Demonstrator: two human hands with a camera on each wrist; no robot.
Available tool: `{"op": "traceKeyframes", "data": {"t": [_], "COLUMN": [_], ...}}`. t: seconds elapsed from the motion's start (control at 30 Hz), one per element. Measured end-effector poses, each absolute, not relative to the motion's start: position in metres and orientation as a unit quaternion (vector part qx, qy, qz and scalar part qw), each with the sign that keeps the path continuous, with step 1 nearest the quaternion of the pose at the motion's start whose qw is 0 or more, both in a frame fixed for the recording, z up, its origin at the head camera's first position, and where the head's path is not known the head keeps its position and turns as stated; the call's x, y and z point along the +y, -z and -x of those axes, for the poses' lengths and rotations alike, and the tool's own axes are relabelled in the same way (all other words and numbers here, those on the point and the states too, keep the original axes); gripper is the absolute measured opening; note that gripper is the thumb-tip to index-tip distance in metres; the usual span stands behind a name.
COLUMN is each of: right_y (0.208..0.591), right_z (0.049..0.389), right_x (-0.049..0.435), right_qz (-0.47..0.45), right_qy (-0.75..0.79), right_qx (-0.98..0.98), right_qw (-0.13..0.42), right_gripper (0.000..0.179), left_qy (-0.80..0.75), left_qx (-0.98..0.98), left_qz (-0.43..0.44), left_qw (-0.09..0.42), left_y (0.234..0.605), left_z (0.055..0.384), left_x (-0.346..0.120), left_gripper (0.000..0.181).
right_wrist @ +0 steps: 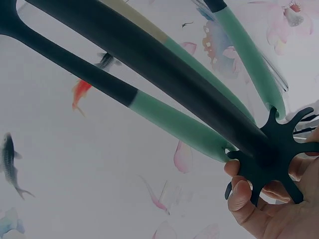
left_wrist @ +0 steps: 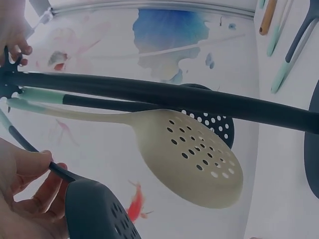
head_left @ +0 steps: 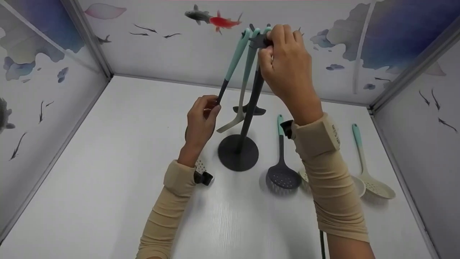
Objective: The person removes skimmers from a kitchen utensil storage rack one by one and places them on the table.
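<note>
A black utensil stand has a round base (head_left: 238,153), a pole (head_left: 253,104) and a hooked top (right_wrist: 271,149). My right hand (head_left: 289,66) grips that top, fingers curled among its hooks. Below and to the left, my left hand (head_left: 201,124) pinches the dark shaft of a slotted ladle (left_wrist: 99,209) between thumb and fingers. Its mint handle (head_left: 237,59) reaches up to a hook; in the head view its bowl is mostly behind the hand. Beside it hang a cream slotted spoon (left_wrist: 189,159) and, partly behind that, a dark perforated utensil (left_wrist: 224,127).
On the white table (head_left: 125,151) right of the stand lie a dark skimmer (head_left: 284,176) and a cream slotted spoon (head_left: 377,189). My right forearm partly covers another cream utensil (head_left: 360,185). Printed walls enclose the back and both sides. A wooden handle (left_wrist: 267,17) shows in the left wrist view.
</note>
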State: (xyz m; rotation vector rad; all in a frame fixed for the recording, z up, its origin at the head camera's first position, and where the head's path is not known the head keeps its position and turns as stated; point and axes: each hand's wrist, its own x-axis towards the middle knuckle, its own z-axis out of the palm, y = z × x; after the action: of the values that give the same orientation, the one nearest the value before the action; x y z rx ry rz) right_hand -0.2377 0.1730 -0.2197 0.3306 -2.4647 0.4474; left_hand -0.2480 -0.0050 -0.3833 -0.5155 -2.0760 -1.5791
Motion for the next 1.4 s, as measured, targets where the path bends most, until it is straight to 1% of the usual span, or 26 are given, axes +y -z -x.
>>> {"op": "traceKeyframes", "data": {"t": [0.23,0.43,0.7,0.93,1.4], "right_y": [0.219,0.218,0.219,0.221,0.221], "right_z": [0.236,0.235,0.235,0.236,0.236], "right_x": [0.173,0.172,0.173,0.173,0.173], "right_qz": [-0.123,-0.120,-0.120,-0.128,-0.131], "right_qy": [-0.169,-0.170,-0.169,-0.173,-0.169], "right_qx": [-0.930,-0.932,-0.932,-0.925,-0.924], "right_qw": [0.302,0.296,0.298,0.312,0.317], "right_gripper": [0.033,0.034,0.034,0.034,0.034], "left_qy": [0.598,0.603,0.586,0.580,0.576], "left_qx": [-0.746,-0.749,-0.777,-0.788,-0.801], "left_qz": [0.182,0.154,0.078,0.031,-0.055], "left_qw": [0.229,0.228,0.217,0.205,0.150], "left_y": [0.383,0.391,0.414,0.442,0.491], "left_z": [0.238,0.231,0.234,0.246,0.262], "left_x": [-0.015,-0.033,-0.065,-0.087,-0.105], "left_gripper": [0.022,0.024,0.024,0.023,0.025]}}
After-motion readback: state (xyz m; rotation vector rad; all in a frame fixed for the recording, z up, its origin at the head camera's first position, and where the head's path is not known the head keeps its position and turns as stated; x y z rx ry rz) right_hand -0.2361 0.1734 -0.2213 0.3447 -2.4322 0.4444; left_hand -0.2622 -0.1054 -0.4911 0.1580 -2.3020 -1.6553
